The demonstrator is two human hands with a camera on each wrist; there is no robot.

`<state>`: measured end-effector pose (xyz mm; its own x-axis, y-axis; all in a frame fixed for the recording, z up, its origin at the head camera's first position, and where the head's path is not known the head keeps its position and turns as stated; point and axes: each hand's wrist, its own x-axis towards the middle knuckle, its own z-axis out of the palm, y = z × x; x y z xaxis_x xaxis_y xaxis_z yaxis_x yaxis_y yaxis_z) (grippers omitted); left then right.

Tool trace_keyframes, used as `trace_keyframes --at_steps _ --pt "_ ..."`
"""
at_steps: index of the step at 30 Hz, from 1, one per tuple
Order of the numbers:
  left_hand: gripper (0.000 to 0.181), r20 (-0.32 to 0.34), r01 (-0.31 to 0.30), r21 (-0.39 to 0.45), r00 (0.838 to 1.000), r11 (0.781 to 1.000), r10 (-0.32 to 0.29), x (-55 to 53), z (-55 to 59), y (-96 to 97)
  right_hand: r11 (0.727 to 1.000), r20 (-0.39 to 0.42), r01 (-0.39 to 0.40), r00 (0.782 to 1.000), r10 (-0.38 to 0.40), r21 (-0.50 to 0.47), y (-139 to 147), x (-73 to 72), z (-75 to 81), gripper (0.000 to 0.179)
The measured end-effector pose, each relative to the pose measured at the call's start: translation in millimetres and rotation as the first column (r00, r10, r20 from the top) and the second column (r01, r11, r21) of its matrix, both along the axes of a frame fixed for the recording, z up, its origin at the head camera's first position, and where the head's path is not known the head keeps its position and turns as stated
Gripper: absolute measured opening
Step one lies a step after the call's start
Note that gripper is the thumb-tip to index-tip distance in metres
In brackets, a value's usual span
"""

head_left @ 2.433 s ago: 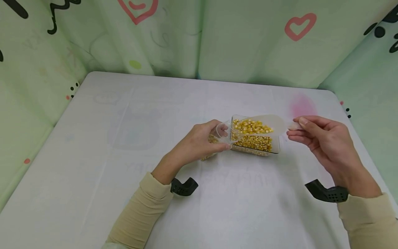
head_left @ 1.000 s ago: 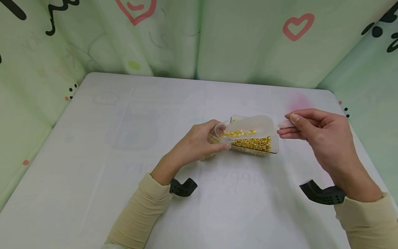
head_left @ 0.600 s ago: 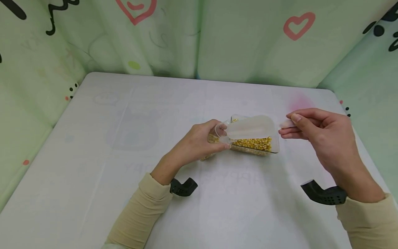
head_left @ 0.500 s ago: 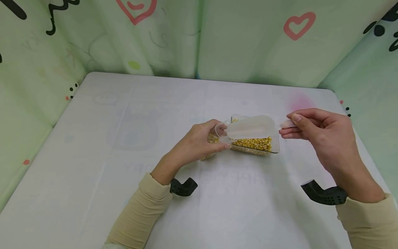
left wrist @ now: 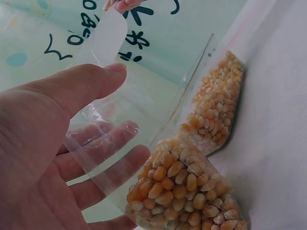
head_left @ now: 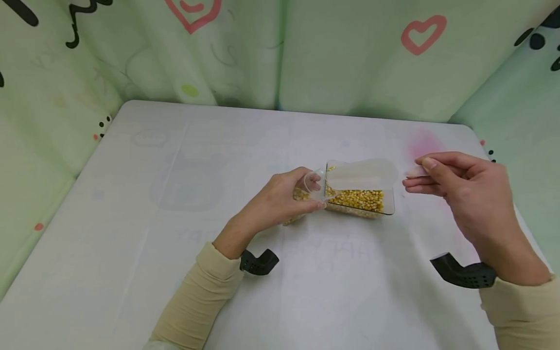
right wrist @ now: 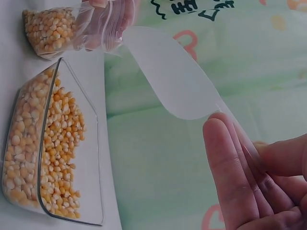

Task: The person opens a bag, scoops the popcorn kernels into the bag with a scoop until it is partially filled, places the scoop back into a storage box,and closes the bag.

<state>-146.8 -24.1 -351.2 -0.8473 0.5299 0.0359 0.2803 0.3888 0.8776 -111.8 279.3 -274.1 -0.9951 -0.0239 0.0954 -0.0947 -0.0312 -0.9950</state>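
Note:
My left hand (head_left: 284, 197) holds the mouth of a clear zip bag (right wrist: 112, 26) spread wide. Yellow corn kernels (left wrist: 180, 191) fill the bag's lower part, which touches the table. Between thumb and fingers, my right hand (head_left: 470, 194) pinches the handle of a white translucent scoop (right wrist: 168, 72). The scoop is tilted, its tip at the bag's mouth, and I see no kernels on it. Under and in front of the scoop stands a clear rectangular container (head_left: 389, 201), partly filled with corn kernels (head_left: 358, 200).
A white cloth covers the table (head_left: 197, 146), with a pink patch (head_left: 424, 142) at the far right. Green printed curtains (head_left: 341, 63) hang round the back and sides. Black camera mounts sit on both wrists.
The scoop was heaped with kernels, then tipped left at the bag; its kernels went off it. Lately the scoop and right hand have shifted slightly right. The left hand has stayed on the bag.

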Motion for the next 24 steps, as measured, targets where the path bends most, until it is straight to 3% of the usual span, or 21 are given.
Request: trace_keyframes --at_steps 12,24 --pt "0.043 -0.002 -0.004 -0.01 1.0 1.0 0.004 -0.4 0.8 0.8 0.988 0.01 0.057 0.998 -0.056 -0.147 25.8 -2.0 -4.0 0.02" --pt "0.042 0.013 -0.012 -0.013 1.0 1.0 0.013 0.1 0.7 0.7 0.995 0.058 0.1 0.993 -0.099 -0.021 37.4 -1.3 -9.1 0.017"
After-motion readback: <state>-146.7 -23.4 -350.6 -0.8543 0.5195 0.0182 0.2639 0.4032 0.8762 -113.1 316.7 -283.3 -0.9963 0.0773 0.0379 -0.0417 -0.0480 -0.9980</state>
